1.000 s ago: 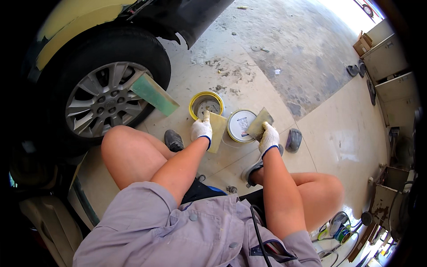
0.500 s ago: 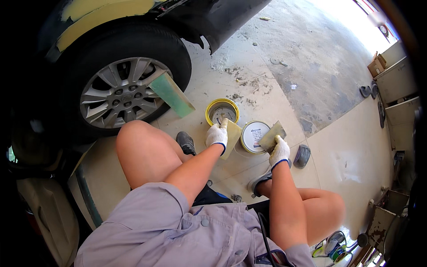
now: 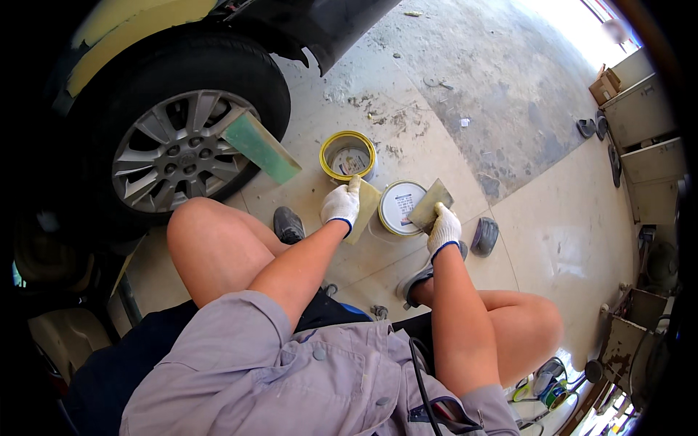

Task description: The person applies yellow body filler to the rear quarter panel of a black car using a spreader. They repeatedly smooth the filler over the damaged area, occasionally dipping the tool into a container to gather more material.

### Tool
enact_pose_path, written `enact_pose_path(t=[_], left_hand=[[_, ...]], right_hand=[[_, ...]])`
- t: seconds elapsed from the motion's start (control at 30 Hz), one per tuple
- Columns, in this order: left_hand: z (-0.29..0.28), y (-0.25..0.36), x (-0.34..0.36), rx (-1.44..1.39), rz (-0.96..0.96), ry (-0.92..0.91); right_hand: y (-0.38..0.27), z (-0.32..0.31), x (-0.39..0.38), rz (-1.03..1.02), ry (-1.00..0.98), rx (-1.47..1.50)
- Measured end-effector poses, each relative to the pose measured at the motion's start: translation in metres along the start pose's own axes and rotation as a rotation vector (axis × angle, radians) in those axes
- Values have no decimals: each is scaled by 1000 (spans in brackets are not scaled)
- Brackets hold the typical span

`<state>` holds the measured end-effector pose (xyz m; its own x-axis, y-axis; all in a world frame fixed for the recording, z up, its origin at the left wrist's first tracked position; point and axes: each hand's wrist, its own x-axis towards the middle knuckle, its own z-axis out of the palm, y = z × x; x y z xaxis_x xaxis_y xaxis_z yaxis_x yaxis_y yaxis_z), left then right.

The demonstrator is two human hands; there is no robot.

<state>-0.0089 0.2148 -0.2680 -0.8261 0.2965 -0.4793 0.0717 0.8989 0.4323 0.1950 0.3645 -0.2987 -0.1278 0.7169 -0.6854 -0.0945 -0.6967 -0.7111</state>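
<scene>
My left hand [image 3: 340, 203], in a white knitted glove with a blue cuff, is closed on a flat, pale yellow spreader [image 3: 365, 211]. Its thumb lies along the spreader, beside the near rim of an open yellow-rimmed can [image 3: 349, 176]. To the right of that can stands a second can with a white labelled lid [image 3: 398, 208]. A greyish, stained flat scraper [image 3: 433, 203] is gripped by my gloved right hand [image 3: 444, 229] and held over the lid's right edge. Whether the scraper touches the lid I cannot tell.
A translucent green board [image 3: 262, 150] leans on the car wheel [image 3: 193, 149] at left. Yellow filler [image 3: 123, 33] covers part of the body panel above. A dark shoe [image 3: 485, 237] sits right of my foot. Cabinets [image 3: 647, 109] and a rusty metal box [image 3: 632, 327] line the right side.
The view has shifted, so the wheel, cans and hands appear farther left and higher. My left hand has drawn slightly back from the open can. Both hands keep their hold.
</scene>
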Motion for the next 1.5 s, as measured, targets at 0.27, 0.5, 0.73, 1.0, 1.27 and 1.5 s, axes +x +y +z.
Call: enact_pose_path(t=[0.27, 0.5, 0.73, 1.0, 1.27, 1.5], left_hand=[[20, -23, 15, -487, -42, -421], [40, 4, -2, -717, -336, -465], [22, -21, 18, -385, -80, -152], [20, -16, -12, -685, 176, -364], [2, 23, -41, -288, 210, -365], [17, 14, -24, -434, 188, -370]], right_hand=[[0, 1, -1, 1, -102, -53], [-7, 6, -7, 45, -41, -53], [-9, 4, -10, 1, -60, -127], [-14, 11, -21, 3, -34, -161], [-9, 0, 16, 57, 60, 135], [6, -10, 27, 177, -212, 162]])
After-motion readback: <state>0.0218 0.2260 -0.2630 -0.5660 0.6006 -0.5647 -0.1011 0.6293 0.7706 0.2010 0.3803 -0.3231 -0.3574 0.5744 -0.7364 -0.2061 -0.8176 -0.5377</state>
